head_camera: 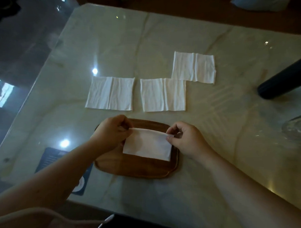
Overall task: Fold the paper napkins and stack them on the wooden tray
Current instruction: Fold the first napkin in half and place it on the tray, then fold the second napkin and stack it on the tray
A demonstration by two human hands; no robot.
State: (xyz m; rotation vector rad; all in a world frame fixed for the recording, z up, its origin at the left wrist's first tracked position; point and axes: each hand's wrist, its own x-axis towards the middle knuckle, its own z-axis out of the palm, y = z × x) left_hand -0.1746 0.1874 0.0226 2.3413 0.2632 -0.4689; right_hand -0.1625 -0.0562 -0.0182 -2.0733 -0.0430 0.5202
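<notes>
A folded white napkin [147, 144] is held just above the wooden tray [136, 168], which lies near the table's front edge. My left hand [111, 131] pinches the napkin's upper left corner. My right hand [184, 139] pinches its upper right corner. Three unfolded napkins lie flat farther back on the table: one at the left [110, 92], one in the middle [164, 95], and one at the back right [194, 66] that touches the middle one's corner.
The glossy marble table [214, 124] reflects ceiling lights. A dark cylindrical object [284, 81] juts in from the right. A glass dish [297, 127] sits at the right edge. A dark card [56, 161] lies left of the tray.
</notes>
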